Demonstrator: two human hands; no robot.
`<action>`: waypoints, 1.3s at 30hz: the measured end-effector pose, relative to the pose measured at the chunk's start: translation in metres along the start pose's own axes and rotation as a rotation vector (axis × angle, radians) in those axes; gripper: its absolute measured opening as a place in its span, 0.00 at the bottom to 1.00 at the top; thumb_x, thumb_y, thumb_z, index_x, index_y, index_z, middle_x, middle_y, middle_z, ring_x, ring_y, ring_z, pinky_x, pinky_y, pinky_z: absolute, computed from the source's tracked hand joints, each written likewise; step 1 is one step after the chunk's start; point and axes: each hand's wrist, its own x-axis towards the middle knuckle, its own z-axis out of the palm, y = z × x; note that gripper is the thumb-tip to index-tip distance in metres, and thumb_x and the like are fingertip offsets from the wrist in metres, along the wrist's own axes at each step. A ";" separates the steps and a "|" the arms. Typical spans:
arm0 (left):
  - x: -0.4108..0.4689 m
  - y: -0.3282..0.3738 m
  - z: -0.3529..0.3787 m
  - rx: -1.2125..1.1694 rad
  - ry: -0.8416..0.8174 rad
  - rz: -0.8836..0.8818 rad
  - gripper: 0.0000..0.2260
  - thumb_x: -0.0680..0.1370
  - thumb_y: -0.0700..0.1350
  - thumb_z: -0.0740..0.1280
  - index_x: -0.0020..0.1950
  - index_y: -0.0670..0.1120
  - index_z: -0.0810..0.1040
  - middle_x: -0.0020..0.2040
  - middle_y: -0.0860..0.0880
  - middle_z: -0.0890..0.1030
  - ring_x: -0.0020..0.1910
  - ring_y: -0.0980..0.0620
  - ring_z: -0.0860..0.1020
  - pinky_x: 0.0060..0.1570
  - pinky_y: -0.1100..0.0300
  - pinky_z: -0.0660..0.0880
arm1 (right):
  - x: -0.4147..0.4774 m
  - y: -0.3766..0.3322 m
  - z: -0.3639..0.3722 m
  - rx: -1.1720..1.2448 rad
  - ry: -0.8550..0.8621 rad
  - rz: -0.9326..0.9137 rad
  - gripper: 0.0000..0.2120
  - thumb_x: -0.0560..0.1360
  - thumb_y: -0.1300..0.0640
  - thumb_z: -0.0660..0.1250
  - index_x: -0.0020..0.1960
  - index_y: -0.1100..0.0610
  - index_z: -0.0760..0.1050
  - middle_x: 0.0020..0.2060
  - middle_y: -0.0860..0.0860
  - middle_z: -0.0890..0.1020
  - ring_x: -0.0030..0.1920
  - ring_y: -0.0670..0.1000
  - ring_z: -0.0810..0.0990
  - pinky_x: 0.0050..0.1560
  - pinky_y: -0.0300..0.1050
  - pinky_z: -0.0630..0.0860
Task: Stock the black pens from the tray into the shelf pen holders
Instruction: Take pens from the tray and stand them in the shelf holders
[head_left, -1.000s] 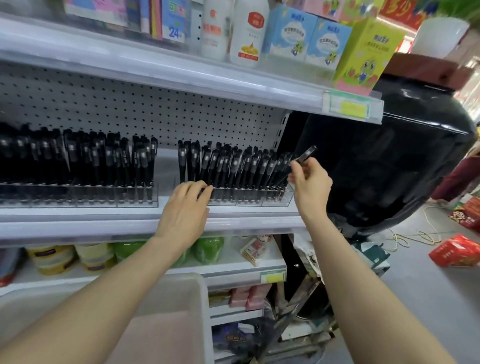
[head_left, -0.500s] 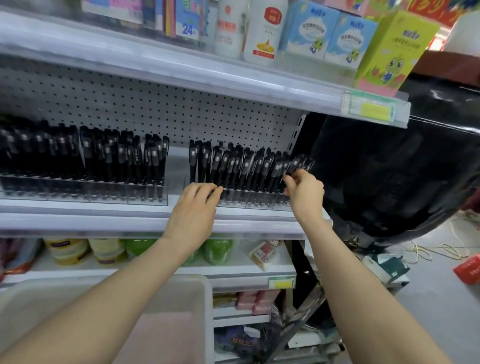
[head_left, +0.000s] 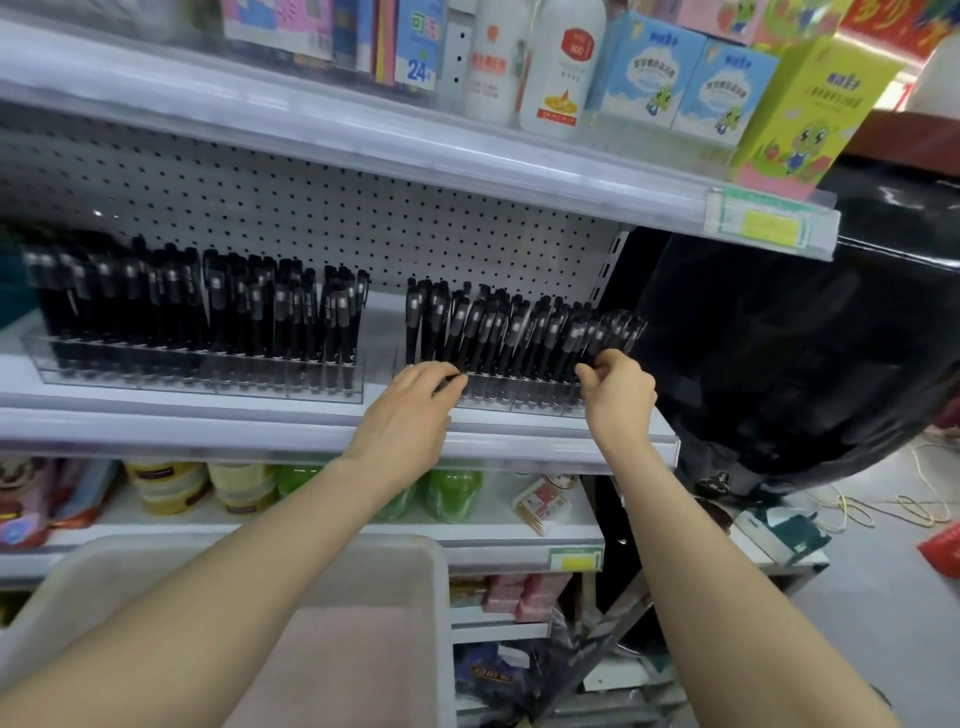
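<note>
Two clear pen holders stand on the middle shelf, both filled with several upright black pens. The left pen holder (head_left: 208, 374) is untouched. My left hand (head_left: 410, 410) grips the front left edge of the right pen holder (head_left: 519, 402), its fingertips curled against the lower pen barrels. My right hand (head_left: 618, 389) pinches a black pen (head_left: 610, 338) that leans in the holder's rightmost slot. The pale tray (head_left: 431, 566) sits low under my forearms; no pens show in the part of it I can see.
The white shelf lip (head_left: 208, 431) runs in front of the holders, with pegboard behind them. Bottles and boxes fill the upper shelf (head_left: 545, 78). Tubs and green jars (head_left: 452, 493) sit below. A glossy black bulky object (head_left: 805, 338) stands right of the shelf.
My right hand brought the pen down from the air into the right end of the holder and still pinches it. My left fingers have curled tighter on the holder's front.
</note>
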 end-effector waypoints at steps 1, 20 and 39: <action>-0.005 -0.002 -0.005 -0.028 -0.001 0.005 0.23 0.79 0.39 0.64 0.75 0.44 0.66 0.72 0.47 0.67 0.72 0.47 0.62 0.70 0.54 0.63 | -0.010 -0.002 0.000 0.014 0.019 0.015 0.11 0.79 0.58 0.65 0.59 0.63 0.75 0.43 0.55 0.81 0.44 0.53 0.76 0.46 0.46 0.70; -0.237 -0.123 -0.036 -0.054 -0.151 -0.206 0.23 0.73 0.38 0.68 0.69 0.44 0.74 0.66 0.41 0.73 0.62 0.37 0.72 0.62 0.45 0.71 | -0.329 -0.100 0.126 -0.305 -1.145 -0.427 0.21 0.71 0.48 0.74 0.60 0.54 0.76 0.56 0.56 0.81 0.57 0.58 0.78 0.56 0.45 0.74; -0.235 -0.112 -0.025 0.027 -0.085 -0.226 0.26 0.72 0.36 0.67 0.71 0.44 0.71 0.65 0.42 0.72 0.60 0.38 0.69 0.63 0.46 0.68 | -0.346 -0.099 0.120 -0.474 -1.607 -0.315 0.07 0.68 0.64 0.76 0.47 0.61 0.84 0.38 0.55 0.84 0.38 0.54 0.84 0.47 0.50 0.83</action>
